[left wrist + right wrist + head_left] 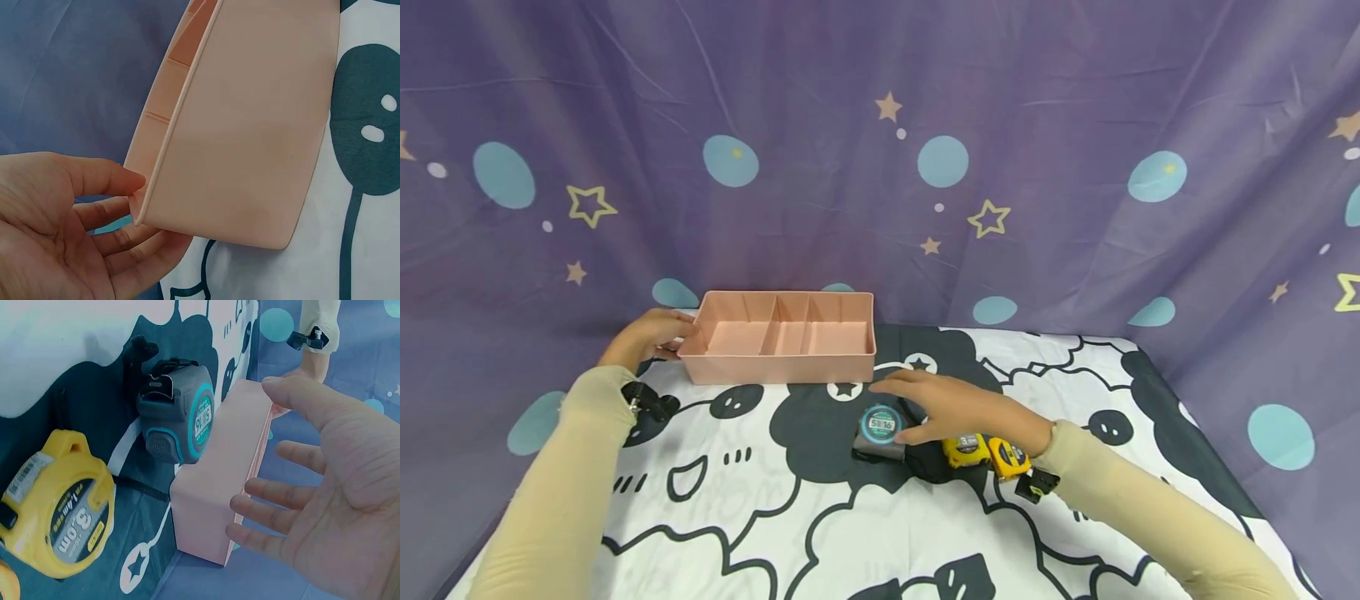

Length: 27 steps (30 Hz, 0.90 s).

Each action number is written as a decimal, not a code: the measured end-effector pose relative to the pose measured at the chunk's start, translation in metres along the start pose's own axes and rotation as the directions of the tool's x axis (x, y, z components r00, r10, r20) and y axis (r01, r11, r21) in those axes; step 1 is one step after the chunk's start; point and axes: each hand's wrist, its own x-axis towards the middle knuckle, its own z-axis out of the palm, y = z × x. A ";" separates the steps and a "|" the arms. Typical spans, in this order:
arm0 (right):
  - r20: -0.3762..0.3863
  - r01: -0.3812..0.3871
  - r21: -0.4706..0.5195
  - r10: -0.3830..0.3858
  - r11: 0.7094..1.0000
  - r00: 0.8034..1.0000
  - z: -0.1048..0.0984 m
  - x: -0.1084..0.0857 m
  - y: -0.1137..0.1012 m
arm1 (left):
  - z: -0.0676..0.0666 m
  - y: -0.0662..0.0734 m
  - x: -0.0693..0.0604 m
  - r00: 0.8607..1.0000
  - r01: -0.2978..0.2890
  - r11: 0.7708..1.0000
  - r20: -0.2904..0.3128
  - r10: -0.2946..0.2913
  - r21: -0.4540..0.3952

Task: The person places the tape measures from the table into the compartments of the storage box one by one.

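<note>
In the head view, the left hand (651,335) holds the left end of a pink divided box (782,369), which stretches from it toward the right hand (958,406). The right hand reaches out with thumb and fingers apart; a gray-and-teal tape measure (880,425) lies just beside its thumb, and two yellow tape measures (966,450) lie by its wrist. In the left wrist view, the left thumb and fingers pinch the box's rim at a corner. In the right wrist view, the right hand is spread, holding nothing, near the box's other end.
</note>
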 end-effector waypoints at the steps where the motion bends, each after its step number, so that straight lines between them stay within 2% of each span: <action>1: 0.002 0.004 -0.001 -0.004 1.000 1.000 0.001 0.001 0.000 | 0.000 -0.001 0.000 1.000 0.000 1.000 0.000 0.000 -0.003; 8: -0.006 0.036 0.000 -0.036 0.999 0.999 0.009 0.008 0.001 | -0.004 -0.002 0.000 0.999 -0.033 0.998 -0.020 0.032 -0.047; 11: -0.013 0.053 -0.001 -0.053 0.999 0.999 0.013 0.011 0.004 | -0.004 -0.001 0.002 0.998 -0.047 0.998 -0.048 0.044 -0.049; 12: -0.012 0.055 -0.002 -0.055 0.998 0.998 0.014 0.012 0.005 | -0.007 -0.009 0.014 0.997 -0.059 0.996 -0.056 0.056 -0.068; 13: -0.011 0.057 -0.005 -0.057 0.998 0.998 0.015 0.012 0.005 | -0.005 -0.007 0.014 0.995 -0.072 0.996 -0.077 0.068 -0.056; 18: -0.001 0.055 -0.003 -0.055 0.998 0.998 0.022 0.017 0.007 | 0.002 0.001 0.010 0.971 -0.125 0.992 -0.201 0.128 0.026; 19: 0.003 0.050 0.000 -0.050 0.999 0.999 0.023 0.018 0.007 | 0.007 0.011 -0.003 0.964 -0.116 0.991 -0.233 0.128 0.064; 20: 0.006 0.046 0.005 -0.046 0.999 0.999 0.024 0.019 0.008 | 0.007 0.011 -0.004 0.959 -0.118 0.990 -0.250 0.133 0.073; 27: 0.038 0.013 0.035 -0.014 0.999 0.999 0.033 0.021 0.014 | 0.006 0.018 -0.004 0.931 -0.131 0.990 -0.338 0.141 0.052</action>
